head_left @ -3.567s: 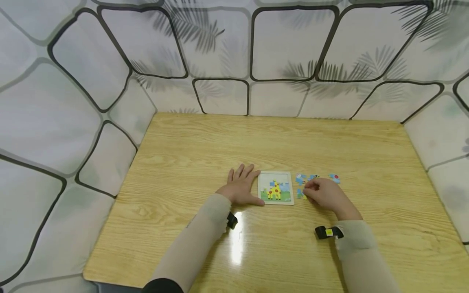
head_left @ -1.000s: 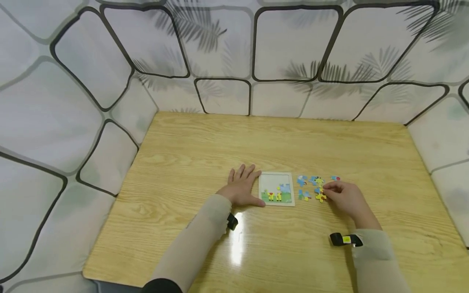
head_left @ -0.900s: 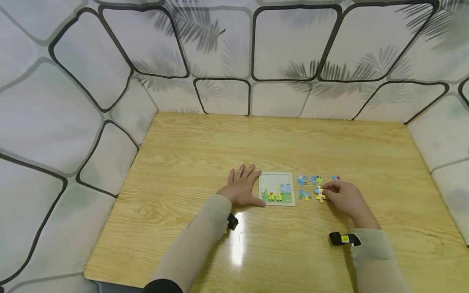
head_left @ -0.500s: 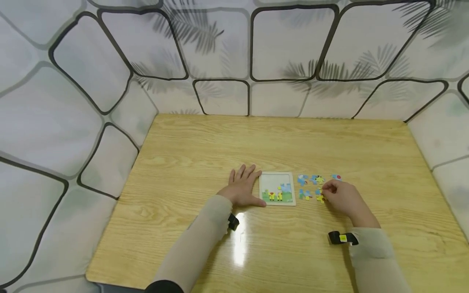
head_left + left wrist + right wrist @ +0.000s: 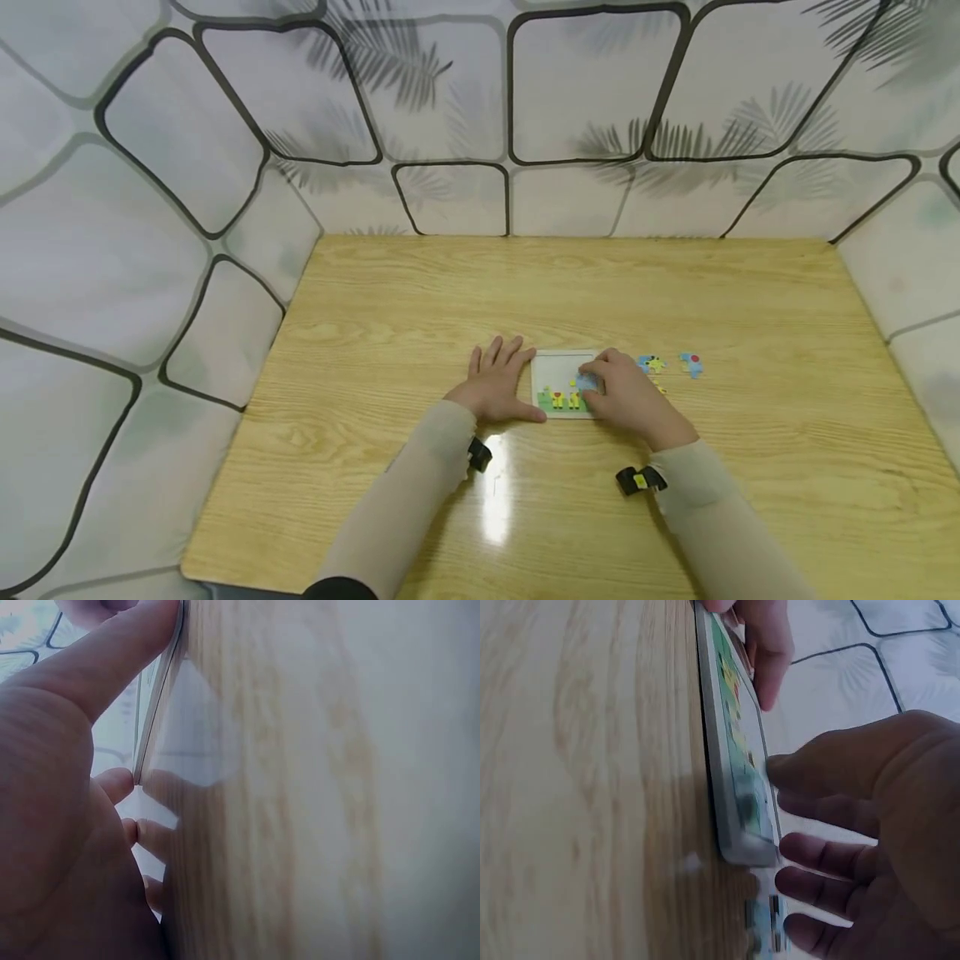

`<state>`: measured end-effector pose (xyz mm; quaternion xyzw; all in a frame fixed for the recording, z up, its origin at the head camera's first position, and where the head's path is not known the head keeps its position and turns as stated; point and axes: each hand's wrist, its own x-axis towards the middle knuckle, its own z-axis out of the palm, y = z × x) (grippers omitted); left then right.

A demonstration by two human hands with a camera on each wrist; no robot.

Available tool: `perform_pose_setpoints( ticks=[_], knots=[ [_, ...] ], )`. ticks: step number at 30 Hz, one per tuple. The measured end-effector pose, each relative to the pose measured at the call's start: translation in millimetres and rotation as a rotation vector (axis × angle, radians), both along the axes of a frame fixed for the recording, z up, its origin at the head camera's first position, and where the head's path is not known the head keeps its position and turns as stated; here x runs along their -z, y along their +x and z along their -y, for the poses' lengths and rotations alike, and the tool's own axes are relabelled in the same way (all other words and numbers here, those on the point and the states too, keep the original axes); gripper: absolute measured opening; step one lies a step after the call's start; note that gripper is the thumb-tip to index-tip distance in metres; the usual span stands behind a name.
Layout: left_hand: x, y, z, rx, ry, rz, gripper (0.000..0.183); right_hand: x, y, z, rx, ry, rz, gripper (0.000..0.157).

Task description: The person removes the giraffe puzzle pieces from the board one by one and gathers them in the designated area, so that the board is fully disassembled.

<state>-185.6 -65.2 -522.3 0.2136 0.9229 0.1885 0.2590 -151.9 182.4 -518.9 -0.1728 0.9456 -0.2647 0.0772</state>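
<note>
A small puzzle tray (image 5: pixel 553 363) lies flat on the table, with green, yellow and blue pieces along its lower part and bare white board above. Against its left side rests my left hand (image 5: pixel 491 387), fingers spread, thumb and index finger touching the frame. My right hand (image 5: pixel 633 400) reaches over the tray's right part; its thumb and index finger stand apart on either side of a blue puzzle piece (image 5: pixel 585 382). In the right wrist view the thumb (image 5: pixel 817 761) touches or nearly touches the tray's face, and I see no piece lifted in the fingers.
Right of the tray lie loose puzzle pieces: a blue and yellow one (image 5: pixel 651 363) and a blue one with a red dot (image 5: pixel 692 364). A yellow bit (image 5: pixel 660 387) shows beside my right hand, which hides others. A patterned cloth wall (image 5: pixel 570 200) borders the wooden table (image 5: pixel 480 292).
The giraffe's yellow body piece has come out of the tray and been laid among the loose pieces. My right hand has since released it and moved left over the tray. The left hand stays put.
</note>
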Motion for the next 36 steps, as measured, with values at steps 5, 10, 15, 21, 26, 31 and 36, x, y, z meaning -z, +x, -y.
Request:
perform_pose_setpoints(
  ticks=[5, 10, 15, 21, 26, 31, 36],
  knots=[
    [-0.2, 0.1, 0, -0.001, -0.004, 0.000, 0.111, 1.4, -4.4, 6, -0.035, 0.071, 0.014, 0.041],
    [0.0, -1.1, 0, 0.002, -0.023, -0.004, 0.111, 0.0, -11.6, 6, -0.035, 0.023, 0.084, 0.034],
    [0.7, -1.2, -1, 0.007, -0.020, 0.000, 0.111, 2.0, -15.7, 4, -0.011, -0.041, 0.140, 0.025],
    [1.2, -0.8, -1, 0.007, -0.021, -0.001, 0.112, 2.7, -10.7, -1, 0.034, -0.140, 0.152, 0.011],
    [1.1, -0.7, 1, 0.007, -0.023, 0.002, 0.111, 0.8, -2.8, -9, 0.045, -0.146, 0.102, 0.014],
    [2.1, -1.3, 1, 0.014, -0.025, -0.005, 0.111, 2.5, 3.0, -16, 0.100, -0.176, 0.062, 0.010],
    [1.8, -1.2, 0, 0.017, -0.024, -0.001, 0.110, 4.8, 6.7, -23, 0.153, -0.205, 0.034, 0.006]
  ],
)
